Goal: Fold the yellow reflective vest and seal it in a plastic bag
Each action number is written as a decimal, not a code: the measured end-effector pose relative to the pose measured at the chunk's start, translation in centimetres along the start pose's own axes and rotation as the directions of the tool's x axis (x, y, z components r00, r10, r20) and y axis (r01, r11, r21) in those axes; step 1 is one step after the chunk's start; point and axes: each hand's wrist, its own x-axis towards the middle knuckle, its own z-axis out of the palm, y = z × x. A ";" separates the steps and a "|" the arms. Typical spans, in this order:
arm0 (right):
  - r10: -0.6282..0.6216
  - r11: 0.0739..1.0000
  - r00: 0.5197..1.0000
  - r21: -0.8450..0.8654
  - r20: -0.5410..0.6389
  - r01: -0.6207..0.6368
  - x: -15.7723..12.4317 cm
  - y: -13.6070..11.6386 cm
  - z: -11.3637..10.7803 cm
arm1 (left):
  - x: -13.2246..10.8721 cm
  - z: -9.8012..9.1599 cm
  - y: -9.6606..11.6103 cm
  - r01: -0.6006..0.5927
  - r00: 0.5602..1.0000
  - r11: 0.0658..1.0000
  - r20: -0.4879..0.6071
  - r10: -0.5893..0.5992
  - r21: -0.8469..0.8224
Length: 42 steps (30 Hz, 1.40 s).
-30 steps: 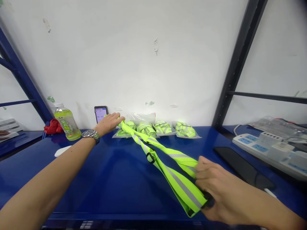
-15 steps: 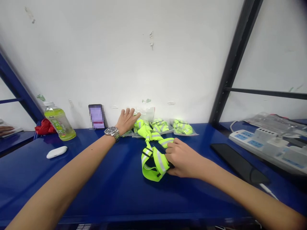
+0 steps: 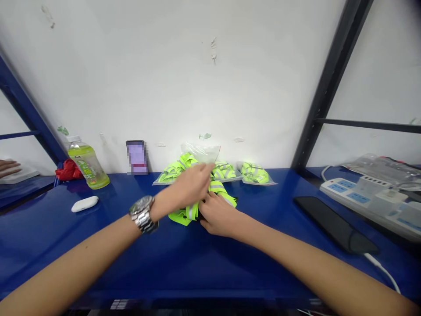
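A fluorescent yellow-green reflective strap [image 3: 217,188] with silver stripes lies bunched on the blue table [image 3: 164,267]. My right hand [image 3: 219,215] is closed on its bands near the lower middle. Just above and to the left, my left hand [image 3: 189,186] crosses over the strap with its fingers curled together; what they pinch is hidden. Behind the hands, clear plastic bags hold similar folded straps: one bag [image 3: 200,151] partly behind my left hand, another bag [image 3: 226,172] beside it, and a third bag [image 3: 255,173] farther right. A metal watch [image 3: 144,214] is on my left wrist.
At left stand a drink bottle [image 3: 88,162], a red cloth bundle [image 3: 68,170], a white earbud case [image 3: 84,204] and a propped phone [image 3: 137,157]. On the right lie a black phone [image 3: 333,224] on a cable and a power strip [image 3: 365,197]. Another person's hand [image 3: 8,167] shows far left.
My left hand has come down and right from the bags to the strap, its spread fingers now curled. My right hand has shifted left with the strap, whose loop is bunched closer.
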 end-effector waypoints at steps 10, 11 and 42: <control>-0.050 0.985 0.998 0.162 -0.034 0.055 -3.8 3.6 0.0 | -6.1 5.2 0.9 -0.068 0.990 0.981 0.109 0.089 -0.179; -0.066 0.989 0.997 0.134 -0.040 0.071 -4.1 3.9 0.1 | -6.2 5.2 0.6 -0.080 0.990 0.980 0.099 0.099 -0.180; 0.001 0.973 0.991 0.229 -0.133 0.030 -4.8 5.3 1.9 | -7.8 4.4 -0.1 0.081 0.988 0.954 0.146 -0.040 -0.288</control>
